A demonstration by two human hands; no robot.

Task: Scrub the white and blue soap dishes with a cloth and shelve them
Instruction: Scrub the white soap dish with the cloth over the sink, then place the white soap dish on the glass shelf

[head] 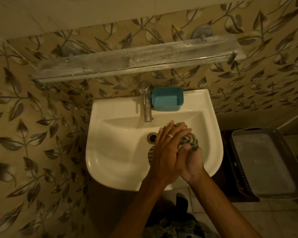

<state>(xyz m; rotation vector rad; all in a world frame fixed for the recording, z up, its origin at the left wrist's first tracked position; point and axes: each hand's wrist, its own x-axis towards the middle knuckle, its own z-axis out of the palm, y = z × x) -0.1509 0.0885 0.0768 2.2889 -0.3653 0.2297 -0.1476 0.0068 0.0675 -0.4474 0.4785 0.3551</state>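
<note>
Striped grey cloth (190, 137) sits bunched between left hand (167, 145), fingers flat over it, and right hand (193, 162) curled beneath; a loose squeeze could drop it into the white ceramic basin (119, 152).

One sink (110, 152), and everything else is counted from it. One tap (147, 103) stands on its back rim and one drain (152, 137) sits in its bowl. One blue soap dish (167, 100) rests on the back rim, just right of the tap. There are two grips, the person's bare hands, over the bowl: the left grip (163, 157) and the right grip (193, 164). One striped cloth (189, 138) is bunched between them. One ring (170, 136) is on the left grip. One shelf (127, 62) hangs on the wall above the sink, on two round mounts (70, 50) (202, 32). To the right of the sink are two containers: one grey tray (265, 160) on one dark perforated basket (234, 160).
</note>
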